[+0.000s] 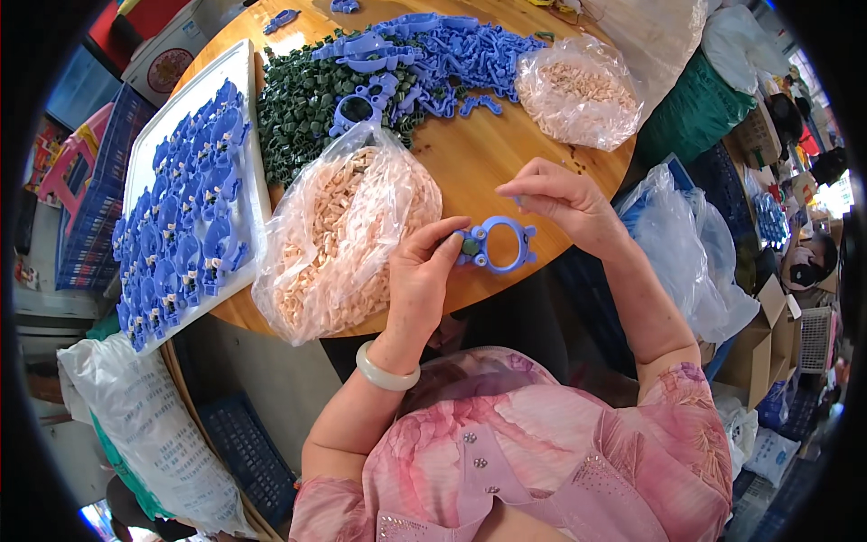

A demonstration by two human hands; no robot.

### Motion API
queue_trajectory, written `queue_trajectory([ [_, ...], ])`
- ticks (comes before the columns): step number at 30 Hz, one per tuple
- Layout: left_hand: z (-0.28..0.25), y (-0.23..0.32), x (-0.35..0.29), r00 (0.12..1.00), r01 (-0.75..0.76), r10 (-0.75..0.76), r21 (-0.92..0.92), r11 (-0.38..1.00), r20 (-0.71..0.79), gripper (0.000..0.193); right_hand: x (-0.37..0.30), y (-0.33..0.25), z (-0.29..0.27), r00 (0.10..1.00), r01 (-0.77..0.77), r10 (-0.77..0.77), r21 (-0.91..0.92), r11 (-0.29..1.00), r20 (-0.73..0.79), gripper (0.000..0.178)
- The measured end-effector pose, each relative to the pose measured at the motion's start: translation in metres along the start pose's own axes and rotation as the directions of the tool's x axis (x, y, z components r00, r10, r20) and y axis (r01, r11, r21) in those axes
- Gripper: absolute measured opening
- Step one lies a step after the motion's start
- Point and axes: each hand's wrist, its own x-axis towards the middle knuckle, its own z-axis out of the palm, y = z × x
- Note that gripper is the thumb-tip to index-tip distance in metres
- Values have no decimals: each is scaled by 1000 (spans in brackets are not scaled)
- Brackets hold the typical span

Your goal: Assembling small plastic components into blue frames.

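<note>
Between the thumb and fingers of my left hand (423, 266) is a blue plastic ring-shaped part (489, 257), held at its left end near the table's front edge. A dark green piece (470, 246) sits on that end, beside my fingertips. My right hand (573, 203) hovers above and to the right of the ring, apart from it, its fingers pinched together. A tiny bluish bit shows at those fingertips, too small to name. Just left of my left hand lies an open clear bag (298, 237) full of small peach-coloured pieces.
Dark green pieces (293, 113) and blue plastic parts (461, 50) are heaped on the round wooden table (483, 149). A white tray (253, 172) at left carries rows of blue assemblies. Another bag of peach pieces (578, 90) stands at right. Bags and crates crowd both sides.
</note>
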Motion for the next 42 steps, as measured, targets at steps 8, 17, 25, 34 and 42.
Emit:
queue_trajectory([
  [8, 3, 2, -1, 1000, 2, -2, -18, 1000, -26, 19, -3, -6, 11, 992, -100, 94, 84, 991, 81, 12],
  [17, 3, -3, -1, 1000, -28, 28, -15, 999, -1, 20, 4, -2, 17, 988, -147, 146, 13, 989, 56, 11],
  [25, 8, 0, -3, 998, -14, 14, -5, 1000, -63, 17, 9, 7, 20, 988, -136, 134, 26, 990, 73, 12],
  [34, 6, -2, -2, 999, -22, 24, 53, 998, -43, 19, 7, 7, 18, 964, -263, 254, 139, 955, 78, 15],
  [42, 4, -5, 0, 998, -16, 20, 86, 996, -55, 19, 8, 5, 20, 951, -308, 302, 115, 944, 71, 12],
])
